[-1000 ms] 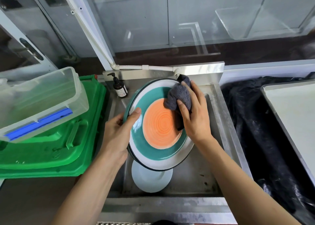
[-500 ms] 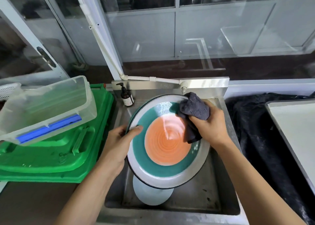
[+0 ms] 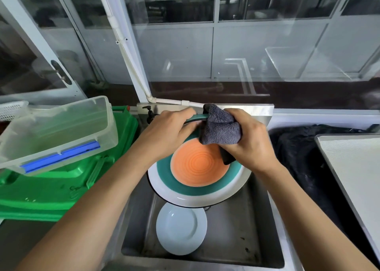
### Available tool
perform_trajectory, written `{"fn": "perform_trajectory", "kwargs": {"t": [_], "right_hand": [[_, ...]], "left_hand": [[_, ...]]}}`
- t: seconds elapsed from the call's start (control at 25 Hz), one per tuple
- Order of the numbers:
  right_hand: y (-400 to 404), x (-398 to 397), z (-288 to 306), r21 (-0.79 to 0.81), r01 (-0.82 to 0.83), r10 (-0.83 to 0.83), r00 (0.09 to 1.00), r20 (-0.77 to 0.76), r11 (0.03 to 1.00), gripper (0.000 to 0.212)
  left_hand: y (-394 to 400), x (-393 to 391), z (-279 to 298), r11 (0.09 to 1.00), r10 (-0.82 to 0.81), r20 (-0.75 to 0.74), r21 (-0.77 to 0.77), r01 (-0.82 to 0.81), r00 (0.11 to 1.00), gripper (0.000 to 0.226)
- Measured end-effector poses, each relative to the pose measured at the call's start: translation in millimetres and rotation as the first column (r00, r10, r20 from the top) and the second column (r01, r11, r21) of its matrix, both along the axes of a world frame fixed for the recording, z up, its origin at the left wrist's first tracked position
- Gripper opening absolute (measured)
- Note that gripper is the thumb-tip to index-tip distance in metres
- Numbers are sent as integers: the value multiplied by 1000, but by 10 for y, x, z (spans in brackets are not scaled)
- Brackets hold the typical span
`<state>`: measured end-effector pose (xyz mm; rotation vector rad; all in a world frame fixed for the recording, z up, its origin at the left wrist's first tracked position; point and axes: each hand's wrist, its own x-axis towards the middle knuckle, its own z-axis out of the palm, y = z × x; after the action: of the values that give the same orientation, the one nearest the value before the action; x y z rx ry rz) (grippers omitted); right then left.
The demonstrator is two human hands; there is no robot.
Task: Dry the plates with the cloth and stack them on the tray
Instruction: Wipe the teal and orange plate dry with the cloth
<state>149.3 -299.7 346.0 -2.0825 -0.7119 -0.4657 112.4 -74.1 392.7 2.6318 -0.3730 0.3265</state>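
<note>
No legible text, label, brand or number anywhere; pump bottle (image 3: 149, 114) label hidden.

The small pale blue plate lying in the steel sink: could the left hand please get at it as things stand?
Probably not yet. The left hand grips the far rim of the large orange-and-teal plate, which overhangs the far edge of the small pale blue plate. Once that hand is freed, nothing else covers the small plate.
</note>
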Motion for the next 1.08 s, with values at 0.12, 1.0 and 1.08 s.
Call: {"fn": "perform_trajectory", "kwargs": {"t": [0.12, 1.0, 1.08], "right_hand": [[-27, 57, 31, -12, -7, 8, 999, 48, 1000, 54], [-29, -79, 348, -131, -71, 87, 989, 119, 989, 53], [-47, -70, 335, -118, -79, 91, 990, 104, 990, 53]], "left_hand": [[-54, -42, -26, 999, 39, 129, -34, -35, 991, 12], [-18, -215, 145, 998, 13, 27, -69, -11, 1000, 18], [-41, -263, 90, 999, 31, 114, -48, -26, 993, 14]]}}
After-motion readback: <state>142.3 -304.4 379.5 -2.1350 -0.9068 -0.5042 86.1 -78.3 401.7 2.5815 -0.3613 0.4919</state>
